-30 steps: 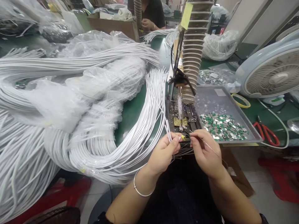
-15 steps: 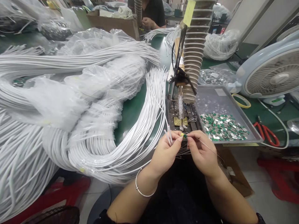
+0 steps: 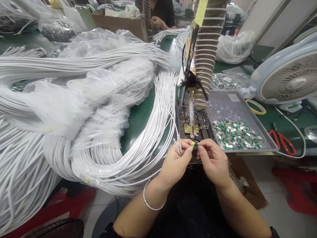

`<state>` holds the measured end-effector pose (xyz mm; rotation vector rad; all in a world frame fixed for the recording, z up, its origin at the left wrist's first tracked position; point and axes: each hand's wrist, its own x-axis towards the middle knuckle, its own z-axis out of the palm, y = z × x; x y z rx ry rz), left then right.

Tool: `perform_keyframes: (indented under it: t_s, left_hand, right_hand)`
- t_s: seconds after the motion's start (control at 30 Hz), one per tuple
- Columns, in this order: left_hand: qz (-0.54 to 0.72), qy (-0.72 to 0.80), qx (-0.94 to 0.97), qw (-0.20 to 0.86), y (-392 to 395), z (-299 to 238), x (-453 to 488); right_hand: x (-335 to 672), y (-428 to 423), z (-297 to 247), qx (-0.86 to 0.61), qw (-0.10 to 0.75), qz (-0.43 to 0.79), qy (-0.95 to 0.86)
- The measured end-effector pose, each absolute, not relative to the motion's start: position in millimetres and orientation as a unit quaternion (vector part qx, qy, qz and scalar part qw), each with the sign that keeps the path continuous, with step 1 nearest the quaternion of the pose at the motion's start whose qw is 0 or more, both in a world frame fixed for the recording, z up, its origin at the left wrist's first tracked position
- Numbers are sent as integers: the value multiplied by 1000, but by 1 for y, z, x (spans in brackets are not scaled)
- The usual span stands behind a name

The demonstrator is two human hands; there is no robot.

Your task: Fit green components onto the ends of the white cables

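Note:
My left hand (image 3: 175, 162) is closed, with white cable ends (image 3: 178, 145) sticking up between its fingers. Its thumb and forefinger pinch a small green circuit board with a yellow part (image 3: 194, 144). Against the board's right side is my right hand (image 3: 213, 162), closed on a thin solder wire (image 3: 220, 156) that trails off to the right. Just above the board, a soldering iron (image 3: 192, 112) points downward in its stand. Fingers hide part of the board and the exact contact of the wire.
A grey tray (image 3: 237, 102) holds many small green and metal connectors (image 3: 237, 135). Red-handled scissors (image 3: 282, 142) and a fan (image 3: 294, 76) are at right. Bundles of white cable (image 3: 138, 162) cover the left. A ribbed duct (image 3: 206, 49) hangs overhead. Another person's hand (image 3: 157, 23) shows behind.
Both hands stay almost in place. The white cable ends in my left hand have shifted very slightly; the grips look the same.

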<state>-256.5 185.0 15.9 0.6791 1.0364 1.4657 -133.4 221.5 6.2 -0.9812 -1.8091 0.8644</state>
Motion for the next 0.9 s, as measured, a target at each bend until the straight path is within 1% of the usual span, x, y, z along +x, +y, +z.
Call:
perform_keyframes:
  t_s: [0.1,0.33,0.53,0.73,0.9]
  left_hand:
    - [622,454,280,573,186,16,-256]
    - [619,484,248,567,189,20,-254]
    - [626,493,229,559,192,25,-253]
    - [626,500,232,552,192,25,-253]
    - [624,503,232,550,192,27,-252]
  right_hand:
    - [-134,221,6,-384,449,326,-738]
    - [-132,220,6,-348,488,193,-777]
    - [-133,212,-3,-339,538,209,-743]
    - [-134,214,-1,-302,524,180,-776]
    - [-132,220,5,-301,513,138,-792]
